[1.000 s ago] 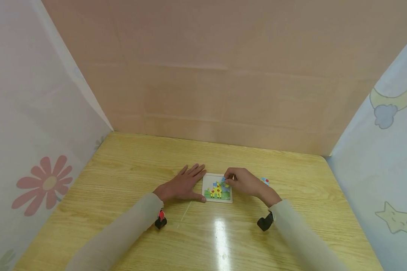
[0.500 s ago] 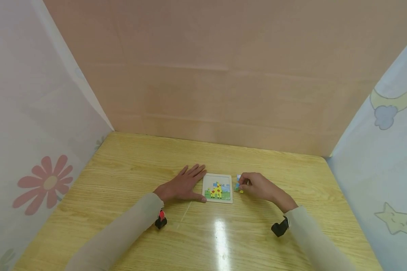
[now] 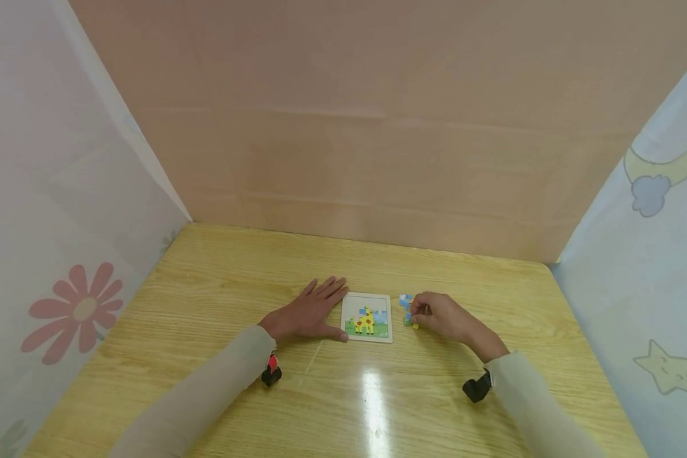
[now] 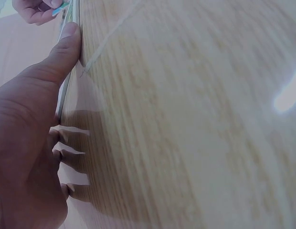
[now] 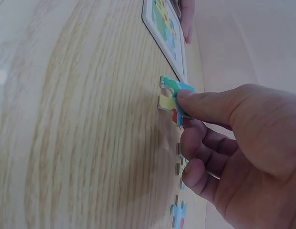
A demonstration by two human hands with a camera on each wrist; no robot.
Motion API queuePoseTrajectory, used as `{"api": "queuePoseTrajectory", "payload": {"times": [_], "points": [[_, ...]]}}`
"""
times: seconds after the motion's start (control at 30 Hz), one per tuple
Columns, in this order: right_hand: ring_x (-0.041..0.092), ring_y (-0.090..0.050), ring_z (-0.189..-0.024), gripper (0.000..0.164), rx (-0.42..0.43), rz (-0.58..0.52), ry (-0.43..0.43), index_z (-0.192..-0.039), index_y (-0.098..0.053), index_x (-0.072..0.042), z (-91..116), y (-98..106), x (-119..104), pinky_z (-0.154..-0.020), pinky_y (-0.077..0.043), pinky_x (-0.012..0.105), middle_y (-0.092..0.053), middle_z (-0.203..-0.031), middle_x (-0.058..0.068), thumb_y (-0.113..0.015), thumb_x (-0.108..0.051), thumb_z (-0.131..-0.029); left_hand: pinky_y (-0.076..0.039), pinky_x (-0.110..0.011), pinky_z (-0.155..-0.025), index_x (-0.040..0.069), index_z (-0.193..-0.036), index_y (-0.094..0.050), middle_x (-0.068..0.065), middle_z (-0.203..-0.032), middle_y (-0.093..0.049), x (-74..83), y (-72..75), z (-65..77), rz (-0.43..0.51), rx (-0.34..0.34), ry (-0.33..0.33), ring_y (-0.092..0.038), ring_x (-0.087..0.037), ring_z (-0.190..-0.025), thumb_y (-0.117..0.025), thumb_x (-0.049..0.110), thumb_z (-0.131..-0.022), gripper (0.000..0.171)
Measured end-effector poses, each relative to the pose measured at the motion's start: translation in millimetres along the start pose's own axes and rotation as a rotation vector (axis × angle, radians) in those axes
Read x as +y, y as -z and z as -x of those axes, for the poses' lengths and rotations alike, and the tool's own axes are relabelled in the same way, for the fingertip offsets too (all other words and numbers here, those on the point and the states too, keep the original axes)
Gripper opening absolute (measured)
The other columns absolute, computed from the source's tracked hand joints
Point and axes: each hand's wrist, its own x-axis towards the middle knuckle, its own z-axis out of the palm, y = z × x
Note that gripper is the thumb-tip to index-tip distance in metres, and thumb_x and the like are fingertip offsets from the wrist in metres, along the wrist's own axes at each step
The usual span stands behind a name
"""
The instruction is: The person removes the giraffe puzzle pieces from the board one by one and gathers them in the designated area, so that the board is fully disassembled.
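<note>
Supporting all items is a wood-grain bench (image 3: 223, 273). The left hand (image 3: 309, 316) rests with fingers spread; the right hand (image 3: 442, 313) is curled. Between them sits a partly filled giraffe jigsaw tray (image 3: 355, 305). The right hand pinches a multicoloured jigsaw piece (image 5: 173, 87).

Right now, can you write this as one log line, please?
left hand: spread, touching puzzle board | right hand: pinching puzzle piece | giraffe picture: partly done | loose pieces: on table

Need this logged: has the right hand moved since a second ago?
Yes; in the head view, the right hand moved right, off the puzzle board.
</note>
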Motion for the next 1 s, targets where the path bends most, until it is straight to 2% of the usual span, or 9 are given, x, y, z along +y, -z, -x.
{"api": "queuePoseTrajectory", "payload": {"times": [0.13,0.63,0.83,1.0], "points": [[0.011,-0.058,-0.081,0.007,-0.001,0.006,0.007,-0.100,-0.069,-0.009,-3.1,-3.1,0.6,-0.069,-0.051,0.022,-0.068,-0.097,0.000,-0.071,-0.015,-0.103,-0.005,-0.061,-0.137,0.014,-0.173,-0.016,-0.005,-0.183,-0.007,0.2,0.4,0.8,0.008,0.006,-0.004,-0.003,-0.030,-0.171,-0.065,0.073,-0.094,0.110],[0.012,-0.060,-0.085,0.004,0.012,0.046,0.002,-0.102,-0.069,-0.010,-7.8,-7.1,0.7,-0.073,-0.054,0.024,-0.068,-0.099,0.001,-0.072,-0.011,-0.101,-0.004,-0.060,-0.137,0.014,-0.173,-0.016,-0.004,-0.183,-0.006,1.8,0.2,1.6,0.016,0.014,-0.004,-0.003,-0.029,-0.171,-0.066,0.073,-0.094,0.111],[0.012,-0.058,-0.086,0.004,0.027,0.062,0.002,-0.102,-0.069,-0.010,-8.2,-6.7,-2.7,-0.072,-0.052,0.024,-0.067,-0.101,0.002,-0.072,-0.011,-0.101,-0.003,-0.059,-0.138,0.016,-0.173,-0.014,-0.003,-0.183,-0.004,-0.4,-1.1,0.6,-0.006,0.013,-0.004,-0.001,-0.027,-0.171,-0.064,0.076,-0.093,0.112],[0.012,-0.056,-0.082,0.003,0.036,0.072,0.024,-0.104,-0.070,-0.010,-14.6,-7.3,-11.4,-0.069,-0.050,0.024,-0.067,-0.101,0.003,-0.071,-0.012,-0.102,-0.003,-0.060,-0.137,0.014,-0.173,-0.018,-0.005,-0.183,-0.007,-1.6,-1.5,0.6,0.023,0.025,-0.016,-0.004,-0.029,-0.171,-0.067,0.073,-0.093,0.111]]}}
